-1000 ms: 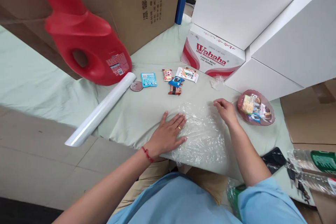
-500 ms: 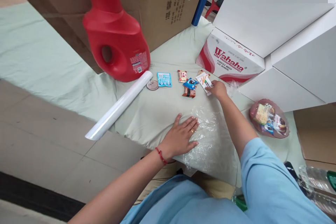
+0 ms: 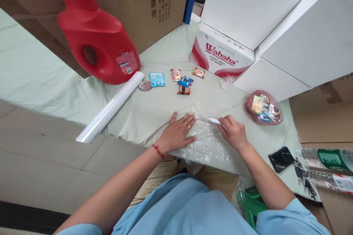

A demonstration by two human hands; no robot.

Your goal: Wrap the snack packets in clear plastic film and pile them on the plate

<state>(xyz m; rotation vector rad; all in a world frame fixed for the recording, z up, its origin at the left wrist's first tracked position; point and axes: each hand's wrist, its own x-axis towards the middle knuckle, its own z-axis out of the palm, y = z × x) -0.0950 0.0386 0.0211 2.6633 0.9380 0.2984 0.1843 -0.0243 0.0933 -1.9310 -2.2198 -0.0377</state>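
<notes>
Pinning the cling-film sheet (image 3: 209,143) flat at the near table edge, left hand (image 3: 178,132) lies open, palm down; right hand (image 3: 233,132) pinches a white snack packet (image 3: 214,120) over its far edge.

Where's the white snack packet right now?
Head view, centre: white packet in the right hand, on the plastic sheet, beside the left hand.

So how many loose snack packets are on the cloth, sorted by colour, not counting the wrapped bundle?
Light blue packet: 1
Red-and-white packet: 1
Dark blue packet: 1
Brown packet: 1
Tan packet: 1
White packet in the right hand: 1
Total: 6
</notes>
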